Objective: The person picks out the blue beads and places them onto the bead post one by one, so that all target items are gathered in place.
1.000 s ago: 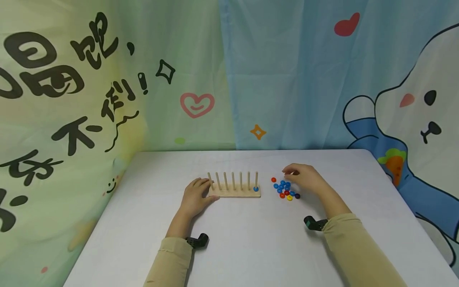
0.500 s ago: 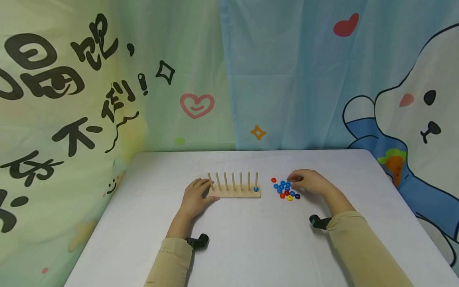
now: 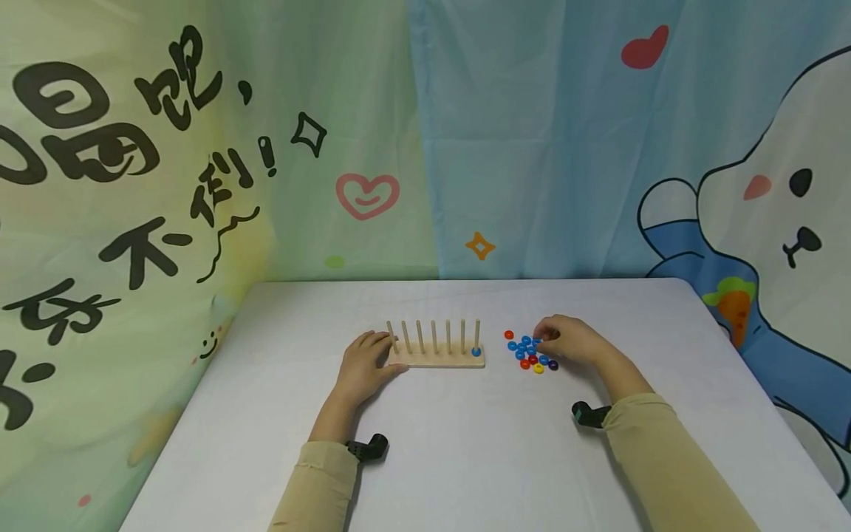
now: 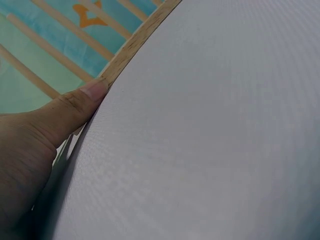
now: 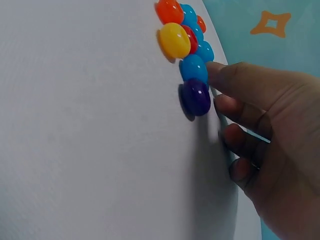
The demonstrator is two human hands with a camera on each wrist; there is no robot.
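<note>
1. The left hand (image 3: 362, 367) lies on the white table (image 3: 465, 458) at the left end of the wooden peg board (image 3: 439, 359). Its fingers are straight and relaxed against the board's end, and the thumb tip (image 4: 92, 91) presses the near edge of the base; it grips nothing.
2. The right hand (image 3: 572, 342) rests at the right edge of the cluster of beads (image 3: 530, 352), fingers bent toward them. In the right wrist view the thumb tip (image 5: 220, 75) touches a blue bead (image 5: 193, 68) and sits just beside the purple bead (image 5: 195, 97). Whether the fingertips pinch a bead cannot be told.
3. The peg board stands between the two hands, near the middle of the table. It carries a row of upright pegs.
4. One blue bead (image 3: 476, 352) sits at the foot of the rightmost peg (image 3: 476, 334). The other pegs look bare.
5. The loose beads lie on the table just right of the board, apart from it. Most are blue, with a few red or orange ones, one yellow bead (image 3: 538, 368) at the near edge, and the purple one at the near right.
6. A single red bead (image 3: 508, 335) lies slightly apart at the far left of the cluster.
7. Both forearms wear tan sleeves (image 3: 665, 465), each with a small black camera mount (image 3: 588, 414) at the wrist.
8. Printed cartoon curtains (image 3: 532, 133) hang behind the table.
</note>
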